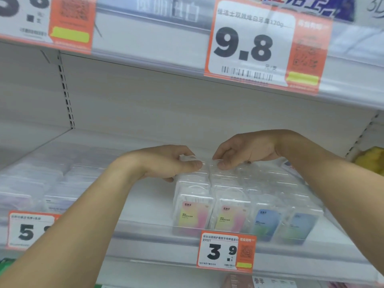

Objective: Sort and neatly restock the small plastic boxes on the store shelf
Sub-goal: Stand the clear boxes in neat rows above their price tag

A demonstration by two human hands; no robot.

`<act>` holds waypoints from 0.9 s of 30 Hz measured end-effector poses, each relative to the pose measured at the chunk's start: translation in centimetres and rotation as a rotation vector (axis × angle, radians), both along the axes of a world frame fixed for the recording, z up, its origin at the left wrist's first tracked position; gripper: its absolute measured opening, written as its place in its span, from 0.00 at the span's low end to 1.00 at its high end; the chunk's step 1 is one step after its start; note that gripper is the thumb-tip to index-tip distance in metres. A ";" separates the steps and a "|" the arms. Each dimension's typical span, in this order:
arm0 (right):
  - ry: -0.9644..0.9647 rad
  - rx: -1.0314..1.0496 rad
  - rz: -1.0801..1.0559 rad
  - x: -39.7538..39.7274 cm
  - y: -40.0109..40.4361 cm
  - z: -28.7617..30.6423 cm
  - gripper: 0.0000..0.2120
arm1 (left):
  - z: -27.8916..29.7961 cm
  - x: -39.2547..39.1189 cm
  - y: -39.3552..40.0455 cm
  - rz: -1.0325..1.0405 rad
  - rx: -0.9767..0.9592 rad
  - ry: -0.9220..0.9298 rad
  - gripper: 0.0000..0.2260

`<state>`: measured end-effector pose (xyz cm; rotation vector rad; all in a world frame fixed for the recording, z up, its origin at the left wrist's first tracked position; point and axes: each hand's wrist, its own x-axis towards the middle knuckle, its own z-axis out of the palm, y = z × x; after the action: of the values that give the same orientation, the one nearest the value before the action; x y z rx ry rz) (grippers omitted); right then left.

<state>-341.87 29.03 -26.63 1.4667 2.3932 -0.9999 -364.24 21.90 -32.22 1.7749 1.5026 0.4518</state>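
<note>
The small plastic boxes (239,204) stand upright on the shelf (145,204), labels facing forward, rows running front to back. The left hand (166,163) and right hand (245,150) each pinch a rear box top.

The small plastic boxes (239,196) are clear, with rounded tops, and stand upright in four rows running from the front edge of the shelf (145,204) toward the back. The two left front boxes (212,215) carry pink and yellow labels, the two right front boxes (284,223) blue and green ones (the print is too blurred to read). The rows touch side by side.
</note>
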 end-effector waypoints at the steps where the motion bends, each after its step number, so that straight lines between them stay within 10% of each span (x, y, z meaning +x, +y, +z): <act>1: 0.006 -0.001 -0.005 0.1 -0.1 0.0 0.15 | -0.2 0.0 0.1 -0.001 -0.005 0.008 0.29; 10: 0.124 0.303 -0.219 1.6 -1.8 0.5 0.37 | -0.3 0.2 -0.3 0.013 -0.023 -0.012 0.23; 16: 0.288 0.529 -0.457 9.7 -6.8 -0.8 0.32 | 0.6 2.6 -0.3 0.127 0.095 -0.062 0.27; 23: 0.268 0.325 -0.490 14.7 -5.9 -7.2 0.11 | 0.5 5.6 -0.7 0.132 0.126 0.152 0.19; 27: 0.539 0.204 -0.524 13.1 -7.2 -7.7 0.20 | 0.6 5.5 -0.9 0.120 0.114 0.206 0.20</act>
<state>-328.78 21.87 -34.30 2.2158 2.5650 -1.4527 -358.72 21.01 -31.67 1.8725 1.7654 0.4325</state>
